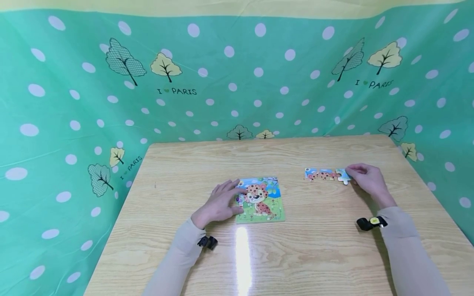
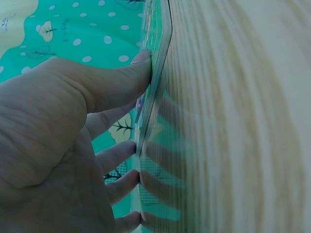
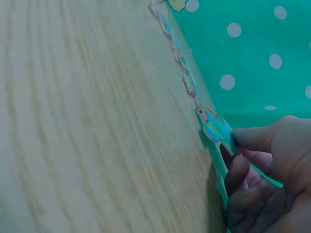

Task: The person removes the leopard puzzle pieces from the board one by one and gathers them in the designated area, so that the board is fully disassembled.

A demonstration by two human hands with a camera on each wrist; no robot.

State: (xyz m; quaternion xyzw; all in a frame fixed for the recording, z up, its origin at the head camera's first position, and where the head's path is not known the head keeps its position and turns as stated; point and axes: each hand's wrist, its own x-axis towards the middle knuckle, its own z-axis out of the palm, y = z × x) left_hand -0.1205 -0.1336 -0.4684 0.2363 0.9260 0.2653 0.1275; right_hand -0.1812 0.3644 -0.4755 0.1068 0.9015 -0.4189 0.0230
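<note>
A square jigsaw puzzle [image 1: 261,200] with a spotted leopard cub lies flat on the wooden table. At its left edge is my left hand [image 1: 221,202], fingers spread. In the left wrist view the thumb [image 2: 138,73] touches the puzzle's edge, and the other fingertips reach down to the tabletop. Farther right, my right hand [image 1: 368,181] pinches a blue-green puzzle piece [image 1: 343,175] between thumb and fingers. The right wrist view shows this piece [image 3: 219,132] tilted at the thumb tip. Just left of it lie other loose puzzle pieces [image 1: 321,174] in a row.
The wood-grain table [image 1: 314,246] has a bright light reflection [image 1: 242,259] near its front. Behind it and at both sides hangs a green dotted cloth [image 1: 237,74] printed with trees. Each wrist wears a dark strap.
</note>
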